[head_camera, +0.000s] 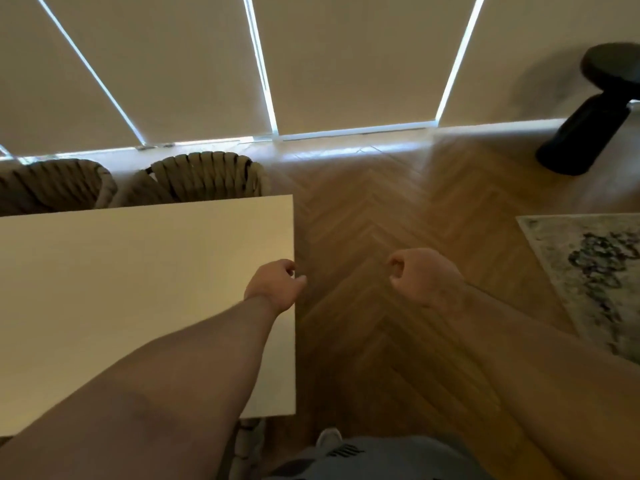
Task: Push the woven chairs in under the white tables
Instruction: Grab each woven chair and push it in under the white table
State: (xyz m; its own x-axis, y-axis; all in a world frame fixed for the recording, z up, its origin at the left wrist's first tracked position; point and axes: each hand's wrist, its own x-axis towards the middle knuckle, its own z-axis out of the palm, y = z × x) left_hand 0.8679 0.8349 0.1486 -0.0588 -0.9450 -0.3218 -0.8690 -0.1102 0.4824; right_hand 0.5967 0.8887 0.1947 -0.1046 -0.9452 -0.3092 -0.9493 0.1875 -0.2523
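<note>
1. The white table (138, 289) is filling the left half of the view, its bare top catching a dull, warm light.
2. Two chairs are sitting at the table's far side, tucked against its edge with only their rope-wrapped backs showing: the nearer woven chair (204, 178) close to the far right corner and the second woven chair (55, 183) just beside it towards the left.
3. A strip of similar woven rope (247, 445) is peeking out below the table's near edge; how much of a chair it belongs to cannot be told.
4. The left hand (273, 287) is hovering over the table's right edge, fingers curled in and holding nothing, thumb poking past the edge.
5. The right hand (422, 275) is hanging over the herringbone wood floor (381, 220), balled into a fist with nothing in it, well apart from the table.
6. Beige roller blinds (346, 64) are covering the windows behind, with thin lines of daylight glowing between them and along the floor.
7. A black stool (588, 126) is standing by the wall at the upper right, and a patterned rug (588, 271) is lying at the right edge.
8. A pale shoe (329, 439) is showing at the bottom.
</note>
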